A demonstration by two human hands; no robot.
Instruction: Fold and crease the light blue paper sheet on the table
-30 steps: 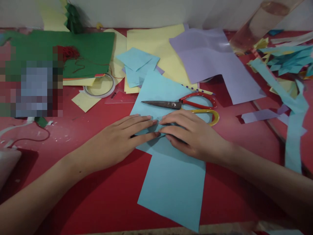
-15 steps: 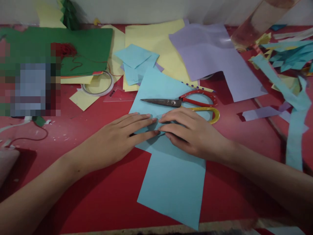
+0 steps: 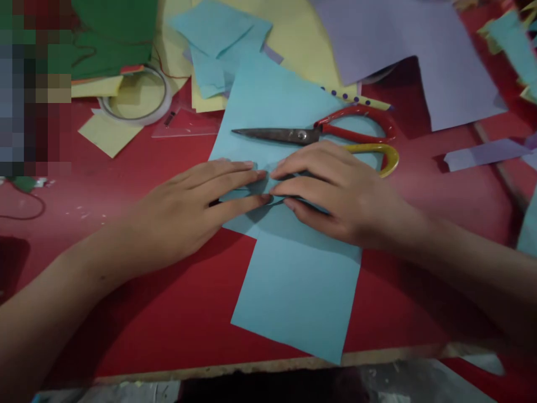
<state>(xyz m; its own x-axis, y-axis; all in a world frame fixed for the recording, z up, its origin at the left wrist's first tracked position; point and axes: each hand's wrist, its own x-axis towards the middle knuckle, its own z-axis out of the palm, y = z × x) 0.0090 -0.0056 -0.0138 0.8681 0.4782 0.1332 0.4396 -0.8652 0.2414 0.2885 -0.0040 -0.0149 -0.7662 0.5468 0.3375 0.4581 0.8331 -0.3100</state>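
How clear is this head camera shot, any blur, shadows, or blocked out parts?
Head view: both hands, left hand and right hand, are fairly sharp on the light blue paper; the purple paper and scraps at the right edge smear with blur; a pixelated block masks the upper left; soft shadows fall under the forearms on the red table.

left hand [image 3: 184,210]: flat, palm down on the light blue paper sheet [image 3: 293,280], fingertips meeting those of the right hand
right hand [image 3: 339,196]: flat on the same sheet, pressing a small fold at its middle
scissors [image 3: 319,137]: shut, lying on the sheet just beyond the hands, red and yellow handles to the right
tape roll [image 3: 136,95]: left of the scissors, on yellow paper
lilac sheet [image 3: 419,50]: beyond the scissors, to the right
table [image 3: 168,319]: red
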